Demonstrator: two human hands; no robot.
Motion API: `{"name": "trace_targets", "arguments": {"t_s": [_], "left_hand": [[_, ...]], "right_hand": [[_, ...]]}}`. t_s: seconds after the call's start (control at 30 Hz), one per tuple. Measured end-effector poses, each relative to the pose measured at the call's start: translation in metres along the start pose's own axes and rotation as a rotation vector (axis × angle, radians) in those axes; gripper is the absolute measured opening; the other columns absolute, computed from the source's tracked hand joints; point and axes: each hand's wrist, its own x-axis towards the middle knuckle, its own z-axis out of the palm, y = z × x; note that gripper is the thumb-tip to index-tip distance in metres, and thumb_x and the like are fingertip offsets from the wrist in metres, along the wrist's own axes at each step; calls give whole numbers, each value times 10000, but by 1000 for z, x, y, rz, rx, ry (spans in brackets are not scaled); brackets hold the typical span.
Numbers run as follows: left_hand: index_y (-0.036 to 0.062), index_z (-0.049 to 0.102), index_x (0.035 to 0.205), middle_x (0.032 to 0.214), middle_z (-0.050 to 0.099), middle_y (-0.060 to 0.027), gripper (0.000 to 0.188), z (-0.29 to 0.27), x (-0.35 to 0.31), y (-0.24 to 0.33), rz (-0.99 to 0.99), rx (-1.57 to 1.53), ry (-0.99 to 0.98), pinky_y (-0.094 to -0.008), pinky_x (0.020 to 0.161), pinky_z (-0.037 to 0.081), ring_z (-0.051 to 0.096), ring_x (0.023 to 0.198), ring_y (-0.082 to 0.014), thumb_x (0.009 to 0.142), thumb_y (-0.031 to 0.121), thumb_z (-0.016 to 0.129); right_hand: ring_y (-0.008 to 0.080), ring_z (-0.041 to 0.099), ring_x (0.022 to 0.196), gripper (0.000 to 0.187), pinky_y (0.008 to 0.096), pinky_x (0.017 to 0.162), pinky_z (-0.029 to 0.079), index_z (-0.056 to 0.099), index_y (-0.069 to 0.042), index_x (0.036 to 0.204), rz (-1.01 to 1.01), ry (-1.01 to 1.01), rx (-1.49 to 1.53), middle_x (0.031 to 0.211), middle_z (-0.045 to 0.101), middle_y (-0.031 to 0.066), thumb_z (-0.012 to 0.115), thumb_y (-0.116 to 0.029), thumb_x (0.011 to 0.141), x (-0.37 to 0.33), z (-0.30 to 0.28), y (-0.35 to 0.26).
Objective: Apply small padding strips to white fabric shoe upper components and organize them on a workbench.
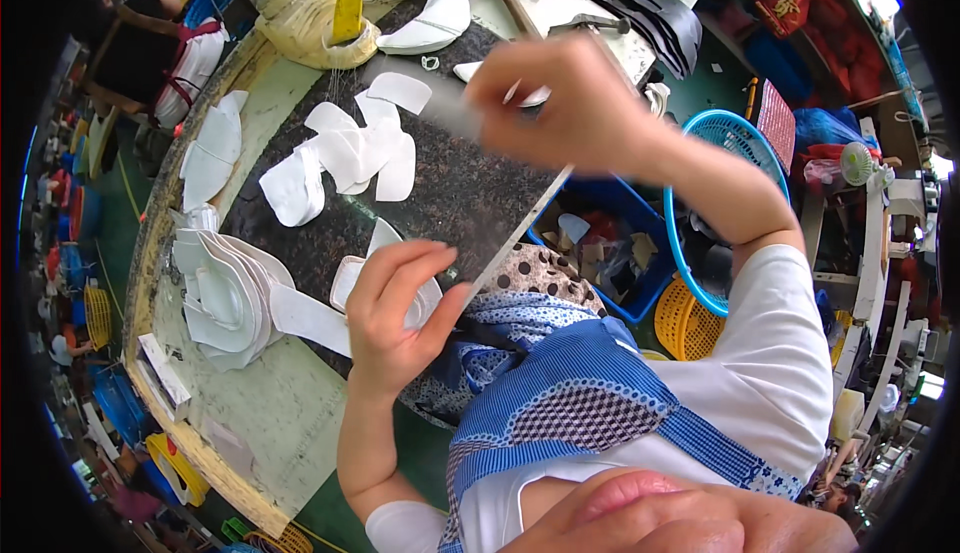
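Over the near edge of a dark stone slab point(460, 193), my left hand point(395, 298) is open, its thumb and fingers curved apart. A curved white piece point(428, 305) lies partly under it, beside the palm. Farther right, my right hand point(560, 93) is raised above the slab, smeared by motion. Its fingers are bent, but whether they hold something cannot be made out. Several flat white cut pieces point(345, 153) overlap on the slab left of my right hand. Stacked white pieces point(225, 298) sit to the left of my left hand, a long strip point(308, 321) reaching toward it.
A glue-crusted pot point(300, 28) with a yellow blade-like tool point(347, 8) stands at the back. Hammers point(515, 3) and dark strips point(640, 18) lie back right. Below the slab's right edge are a blue bin point(640, 283), a blue basket point(672, 243) and a yellow basket point(680, 328).
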Motion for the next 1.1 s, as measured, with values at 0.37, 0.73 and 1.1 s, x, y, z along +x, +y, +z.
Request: {"name": "trace_targets", "arguments": {"t_s": [0.37,0.73,1.1], "left_hand": [[4,556,900,836,578,-70,253,9,-7,-8,-311,-289,249,-274,707,442,557,759,-141,1004,235,555],[-6,593,946,873,601,-47,215,11,-16,-14,-314,-241,203,-254,714,434,538,789,-106,1001,201,574],[9,551,878,790,573,-60,268,13,-19,-20,-387,-488,168,-283,685,442,562,754,-129,1038,220,513]], "right_hand": [[135,681,877,150,275,805,570,711,31,981,290,-324,1021,993,709,98,720,-94,899,-28,72,-20],[159,665,881,82,304,750,560,707,29,871,126,-313,779,1000,691,102,720,-34,820,-27,69,-22],[106,604,881,98,241,790,487,676,43,887,505,-398,1063,1055,629,75,717,-43,867,-31,77,-19]]}}
